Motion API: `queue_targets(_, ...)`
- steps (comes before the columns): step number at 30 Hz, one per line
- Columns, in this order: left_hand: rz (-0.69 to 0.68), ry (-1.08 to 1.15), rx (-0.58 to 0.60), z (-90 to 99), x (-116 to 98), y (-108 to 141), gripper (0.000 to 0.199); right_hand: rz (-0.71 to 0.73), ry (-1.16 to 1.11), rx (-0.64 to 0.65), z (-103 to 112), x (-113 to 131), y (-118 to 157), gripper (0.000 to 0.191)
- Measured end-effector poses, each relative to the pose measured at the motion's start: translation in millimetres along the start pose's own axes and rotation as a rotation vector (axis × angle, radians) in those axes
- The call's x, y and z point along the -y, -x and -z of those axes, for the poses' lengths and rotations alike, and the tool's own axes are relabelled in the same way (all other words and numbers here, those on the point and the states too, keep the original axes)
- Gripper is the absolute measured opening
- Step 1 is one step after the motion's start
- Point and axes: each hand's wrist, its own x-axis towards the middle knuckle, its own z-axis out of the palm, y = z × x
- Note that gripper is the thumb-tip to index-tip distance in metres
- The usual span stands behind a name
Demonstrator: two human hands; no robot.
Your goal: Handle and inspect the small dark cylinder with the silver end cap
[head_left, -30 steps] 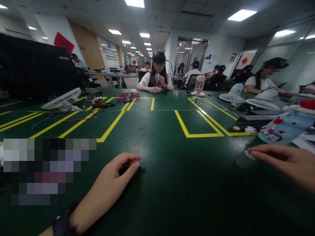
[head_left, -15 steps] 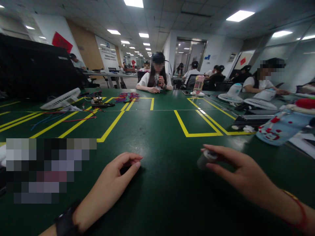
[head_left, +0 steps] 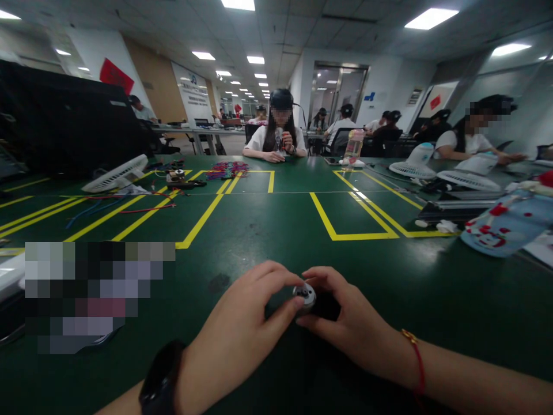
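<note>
A small silver cylinder, which looks like a small electric motor, is between my two hands in front of me, with its round end, dark centre and small holes facing up. My left hand, a black band on its wrist, pinches the rim of that end with thumb and forefinger. From the other side, my right hand curls its fingers and thumb about the motor's body. The motor's lower part is hidden by the fingers. A red string bracelet circles my right wrist.
On the green table are yellow tape lines. Far left lie a white fan and a heap of coloured wires. To the right are a blue patterned bottle and more fans. A person sits opposite.
My right hand has brought the motor leftward to the middle. My left hand has moved right to meet it, and its thumb and forefinger are now on the motor's end.
</note>
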Motion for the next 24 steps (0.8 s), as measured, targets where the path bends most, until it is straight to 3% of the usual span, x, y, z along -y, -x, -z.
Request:
queue_targets(4, -0.019, 0.019, -0.020, 0.6, -3.0, -7.0, 0.014, -0.005, -0.023, 0.017, 0.5, 2.5, -2.0, 0.042)
queue_targets(10, 0.016, 0.076, 0.007, -0.6, -4.4, -11.5, 0.010, 0.011, -0.009, 0.032, 0.6, 2.5, -1.6, 0.039)
queue_targets(15, 0.062, 0.104, -0.067, 0.4, 0.8, -8.2, 0.013, 0.023, 0.046, 0.015, 2.3, 6.3, -1.7, 0.037)
queue_targets(20, 0.072, -0.018, 0.042, -6.3, 24.5, 0.9, 0.011, 0.032, 0.134, -0.005, 2.0, 5.5, 1.8, 0.037)
queue_targets(24, 0.046, -0.155, 0.122, -12.8, 30.0, 1.9, 0.011, 0.054, 0.173, -0.022, -2.0, 3.2, 4.4, 0.048)
